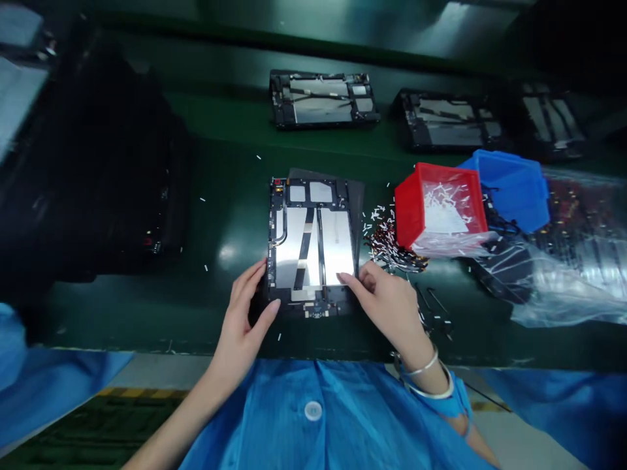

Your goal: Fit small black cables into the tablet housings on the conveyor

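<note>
An opened tablet chassis point(313, 245) with silver plates and black cables lies flat on the dark green belt point(230, 215) in front of me. My left hand point(245, 320) grips its lower left corner, thumb on top and fingers at the edge. My right hand point(386, 303) touches the lower right corner, index finger stretched onto the silver plate and the other fingers curled. A dark sheet point(357, 196) lies under the chassis.
A red bin point(438, 209) of small white parts and a blue bin point(514, 186) sit to the right, with loose small parts point(386, 245) and clear plastic bags point(563, 274). Three more open chassis point(323, 98) lie further along the belt. A dark stack point(98, 183) stands at left.
</note>
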`<state>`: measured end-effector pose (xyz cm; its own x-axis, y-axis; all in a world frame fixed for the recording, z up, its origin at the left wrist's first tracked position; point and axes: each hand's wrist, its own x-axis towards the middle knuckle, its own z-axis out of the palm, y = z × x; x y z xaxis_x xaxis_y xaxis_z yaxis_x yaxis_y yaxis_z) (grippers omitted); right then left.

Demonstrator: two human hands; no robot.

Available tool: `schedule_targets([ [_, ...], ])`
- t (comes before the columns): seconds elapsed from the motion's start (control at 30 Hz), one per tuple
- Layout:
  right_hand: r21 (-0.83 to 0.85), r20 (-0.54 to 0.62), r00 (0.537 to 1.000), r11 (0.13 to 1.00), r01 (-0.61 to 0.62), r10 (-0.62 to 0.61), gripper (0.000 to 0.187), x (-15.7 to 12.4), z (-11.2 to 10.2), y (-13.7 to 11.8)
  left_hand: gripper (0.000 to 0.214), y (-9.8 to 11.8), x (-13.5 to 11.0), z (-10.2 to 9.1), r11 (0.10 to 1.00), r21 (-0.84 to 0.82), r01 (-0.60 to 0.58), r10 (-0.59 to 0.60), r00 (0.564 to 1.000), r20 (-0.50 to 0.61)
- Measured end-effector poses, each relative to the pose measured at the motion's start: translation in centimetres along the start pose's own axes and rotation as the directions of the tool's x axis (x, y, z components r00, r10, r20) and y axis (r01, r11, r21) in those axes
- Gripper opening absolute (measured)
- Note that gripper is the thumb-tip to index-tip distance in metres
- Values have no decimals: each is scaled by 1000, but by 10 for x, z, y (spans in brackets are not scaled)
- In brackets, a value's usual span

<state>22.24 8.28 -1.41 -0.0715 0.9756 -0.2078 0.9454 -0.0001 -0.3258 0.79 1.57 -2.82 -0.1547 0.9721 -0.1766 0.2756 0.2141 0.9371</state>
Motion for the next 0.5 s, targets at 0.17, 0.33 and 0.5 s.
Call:
schedule_targets([
  [0.17,523,-98,991,842,132,-95,31,2,-8,-2,63,30,10,0,762,-597,252,-316,949,-3],
  [0.33,649,-311,947,709,278,-87,17,5,-7,-1,35,59,91,-1,692,-721,-36,-157,967,-199],
  [0.5,389,-456,865,827,406,-210,16,7,5,4,13,75,238,-12,831,-488,-269,35,899,-436],
])
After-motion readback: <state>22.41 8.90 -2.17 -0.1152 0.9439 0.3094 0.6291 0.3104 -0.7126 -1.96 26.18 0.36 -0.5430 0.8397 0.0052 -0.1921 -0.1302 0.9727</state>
